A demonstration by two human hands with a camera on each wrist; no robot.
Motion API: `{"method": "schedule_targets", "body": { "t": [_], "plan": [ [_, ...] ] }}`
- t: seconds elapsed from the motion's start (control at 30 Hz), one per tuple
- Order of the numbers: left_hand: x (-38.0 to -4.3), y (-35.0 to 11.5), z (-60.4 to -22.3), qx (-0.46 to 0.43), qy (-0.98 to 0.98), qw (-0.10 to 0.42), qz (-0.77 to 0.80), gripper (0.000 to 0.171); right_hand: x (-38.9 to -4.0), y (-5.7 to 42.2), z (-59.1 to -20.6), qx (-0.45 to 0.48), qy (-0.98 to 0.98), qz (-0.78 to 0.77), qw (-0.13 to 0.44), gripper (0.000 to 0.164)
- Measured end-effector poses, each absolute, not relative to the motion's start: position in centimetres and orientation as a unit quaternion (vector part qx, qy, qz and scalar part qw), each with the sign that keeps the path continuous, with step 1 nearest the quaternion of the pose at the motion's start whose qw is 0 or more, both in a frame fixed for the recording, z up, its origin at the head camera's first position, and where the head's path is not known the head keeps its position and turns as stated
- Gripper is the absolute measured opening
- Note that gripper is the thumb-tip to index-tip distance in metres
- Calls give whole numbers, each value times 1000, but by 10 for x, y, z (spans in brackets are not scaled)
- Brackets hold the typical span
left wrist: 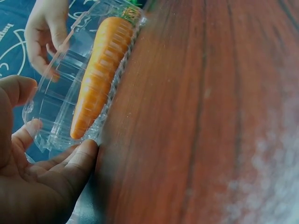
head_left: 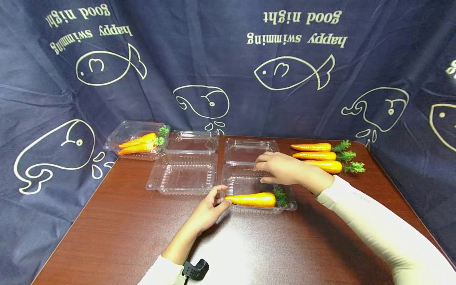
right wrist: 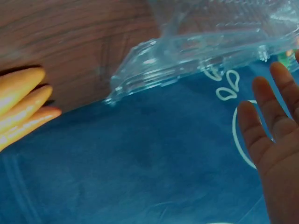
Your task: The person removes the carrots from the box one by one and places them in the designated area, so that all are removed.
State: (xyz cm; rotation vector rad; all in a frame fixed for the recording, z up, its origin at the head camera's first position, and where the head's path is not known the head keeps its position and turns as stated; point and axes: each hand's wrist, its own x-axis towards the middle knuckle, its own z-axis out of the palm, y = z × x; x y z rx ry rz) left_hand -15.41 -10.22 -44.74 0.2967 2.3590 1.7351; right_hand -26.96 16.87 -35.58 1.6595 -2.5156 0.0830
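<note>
a brown counter (head_left: 117, 221) with wood grain is carrying all the things, and its glossy surface is reflecting a bright white light near the front edge. behind it and at both sides, a dark blue cloth (head_left: 228, 51) is hanging in soft folds, showing pale outlines of fish and whales, and the words "happy swimming" and "good night" are appearing upside down. on the counter, an orange carrot (head_left: 253, 199) is lying along the front side of an open clear box (head_left: 246, 184), its green leaves pointing to the right. the left hand (head_left: 208, 211) is holding the left end of this box in its grip, with the thumb near the carrot's tip. the right hand (head_left: 285, 168) is hovering above the box, and its grip is released, the fingers holding nothing. three more carrots (head_left: 317, 155) are lying side by side at the right, near the cloth. a second open box (head_left: 189, 174) is standing at the left, and beyond it a closed box (head_left: 121, 134) is containing carrots.
</note>
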Motion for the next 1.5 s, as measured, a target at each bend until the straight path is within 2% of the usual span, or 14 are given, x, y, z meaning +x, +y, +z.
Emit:
{"method": "schedule_targets", "body": {
  "t": [0.27,0.5,0.8,1.13,1.37,1.5],
  "plan": [
    [-155,-101,-450,96,791,90,598,47,-263,144,-357,551,-834,-15,17,37],
    [-154,-101,-447,99,795,96,590,46,-253,128,-356,514,-852,-78,-60,44],
    [-156,-102,-451,97,787,98,602,47,-245,111,-362,484,-862,-85,-125,47],
    [-156,-102,-448,102,796,109,587,48,-247,110,-376,512,-845,-32,-149,23],
    [-157,-101,-449,103,797,100,586,47,-251,109,-379,504,-842,-9,-191,21],
    [-158,-100,-449,101,796,96,590,47,-253,110,-380,506,-841,10,-189,15]
  ]
}}
